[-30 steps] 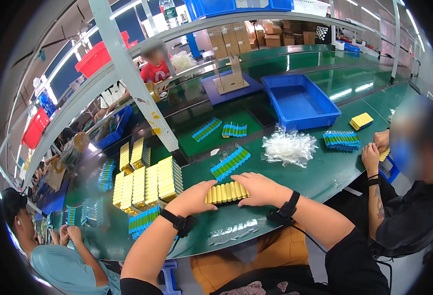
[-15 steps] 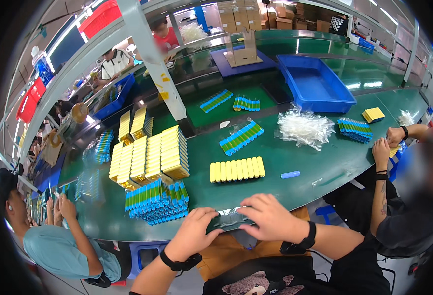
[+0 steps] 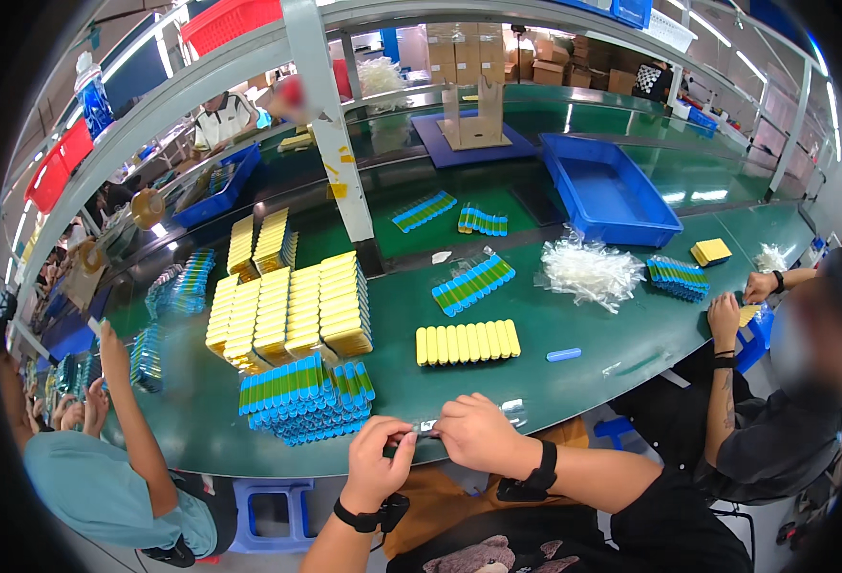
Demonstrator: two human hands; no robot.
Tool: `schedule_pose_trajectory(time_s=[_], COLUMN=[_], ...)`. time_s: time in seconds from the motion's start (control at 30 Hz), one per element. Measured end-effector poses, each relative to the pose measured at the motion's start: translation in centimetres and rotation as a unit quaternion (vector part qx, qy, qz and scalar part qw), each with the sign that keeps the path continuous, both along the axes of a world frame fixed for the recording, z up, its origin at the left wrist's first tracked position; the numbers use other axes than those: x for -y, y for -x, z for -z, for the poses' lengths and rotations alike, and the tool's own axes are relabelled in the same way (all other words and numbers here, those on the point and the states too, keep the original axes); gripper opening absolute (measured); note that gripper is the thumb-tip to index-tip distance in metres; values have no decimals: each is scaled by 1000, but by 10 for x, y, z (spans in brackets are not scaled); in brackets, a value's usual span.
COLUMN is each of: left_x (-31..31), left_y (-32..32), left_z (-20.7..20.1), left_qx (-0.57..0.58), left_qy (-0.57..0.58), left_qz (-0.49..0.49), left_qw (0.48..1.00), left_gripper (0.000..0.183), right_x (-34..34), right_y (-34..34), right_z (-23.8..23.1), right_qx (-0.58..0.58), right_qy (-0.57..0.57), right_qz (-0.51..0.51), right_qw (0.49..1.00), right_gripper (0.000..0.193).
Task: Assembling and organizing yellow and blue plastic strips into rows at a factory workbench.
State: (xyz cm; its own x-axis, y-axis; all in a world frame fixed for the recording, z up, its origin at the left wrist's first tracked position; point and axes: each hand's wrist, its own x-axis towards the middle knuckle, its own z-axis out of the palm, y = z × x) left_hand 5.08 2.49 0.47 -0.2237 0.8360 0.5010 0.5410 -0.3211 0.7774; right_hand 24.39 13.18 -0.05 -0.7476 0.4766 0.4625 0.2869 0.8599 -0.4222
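At the near edge of the green table, my left hand (image 3: 380,460) pinches one end of a clear plastic bag (image 3: 513,413). My right hand (image 3: 483,435) has its fingers closed on the same shiny film, and part of it sticks out beyond that hand. Both hands are close together, and the fingers hide most of the bag. Past them lies a flat row of yellow round-ended bars (image 3: 468,343). To the left of my hands rises a pile of blue-and-green strip packs (image 3: 304,401), with yellow bar stacks (image 3: 289,315) behind it.
A heap of clear plastic bags (image 3: 590,271) lies beside a blue tray (image 3: 610,191). A small blue strip (image 3: 564,354) and a blue-and-green pack (image 3: 473,285) are also on the table. A grey post (image 3: 330,143) stands behind the yellow stacks. Co-workers sit to either side.
My hands have come closer together and closed on the clear bag; my right hand has moved left, its fingers no longer spread. The co-worker at left has raised a hand.
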Motion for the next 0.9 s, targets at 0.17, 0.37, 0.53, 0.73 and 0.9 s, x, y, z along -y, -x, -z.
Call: schedule_pose_trajectory(time_s=[0.17,0.37,0.53,0.73,0.9], left_x=[-2,2,-2,-1,-24], left_y=[5,13,6,8,-3], left_z=[2,3,-7,-9,-55], left_qx=[4,3,12,12,1], left_qy=[-22,12,38,70,125], left_qz=[9,8,24,27,79], left_qw=[1000,1000,999,997,989], left_gripper=[7,7,7,6,7], right_x=[-16,-126,-227,-225,-223], right_y=[-11,-78,-132,-114,-83], right_z=[-41,-205,-144,-69,-95], right_qx=[-255,-414,-30,211,47], right_qy=[86,-226,-292,-26,39], right_qz=[96,223,297,320,237], right_qw=[958,853,909,923,970], right_gripper=[7,6,18,61,48])
